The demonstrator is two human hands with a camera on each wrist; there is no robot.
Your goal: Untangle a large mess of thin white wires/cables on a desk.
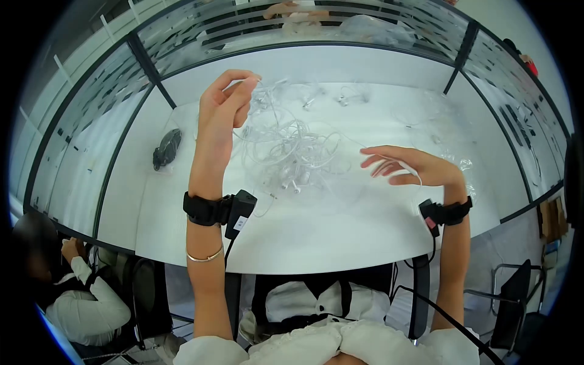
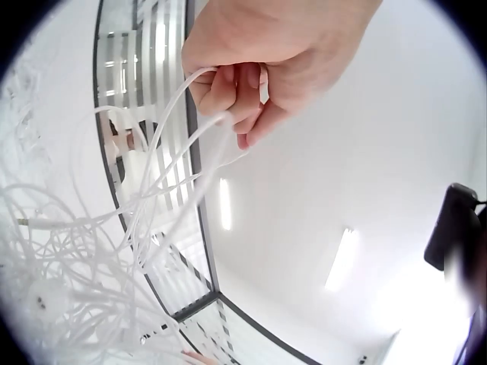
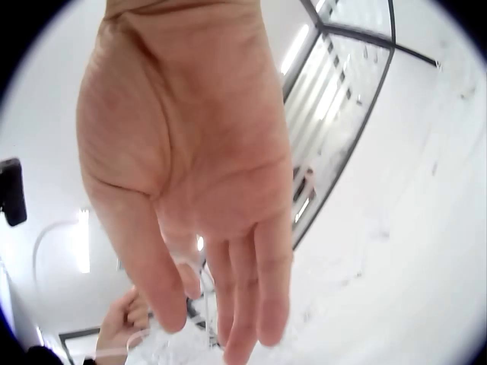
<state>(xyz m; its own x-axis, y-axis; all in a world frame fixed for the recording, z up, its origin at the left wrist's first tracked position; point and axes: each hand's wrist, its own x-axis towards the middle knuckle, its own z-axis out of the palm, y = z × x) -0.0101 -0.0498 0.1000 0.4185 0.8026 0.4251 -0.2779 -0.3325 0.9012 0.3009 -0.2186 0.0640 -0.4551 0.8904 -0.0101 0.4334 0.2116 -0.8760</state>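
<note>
My left hand (image 1: 224, 103) is raised over the far left part of the table, fingers curled around thin white cable (image 2: 163, 125). Several white strands drop from it toward a tangled heap of white earphone cables (image 1: 298, 146) on the tabletop. To the right of that heap hovers my right hand (image 1: 420, 165), its fingers extended and slightly spread. One white cable (image 1: 404, 164) drapes over this hand and trails down past the wrist. In the right wrist view the palm (image 3: 202, 152) faces the camera, with a strand showing between the fingers.
Clear plastic bags with small parts (image 1: 344, 98) lie along the back of the white table (image 1: 292, 243). A bagged dark item (image 1: 167, 149) sits at the left. Glass partitions with dark frames (image 1: 310, 45) enclose the table. A seated person (image 1: 85, 298) is at the lower left.
</note>
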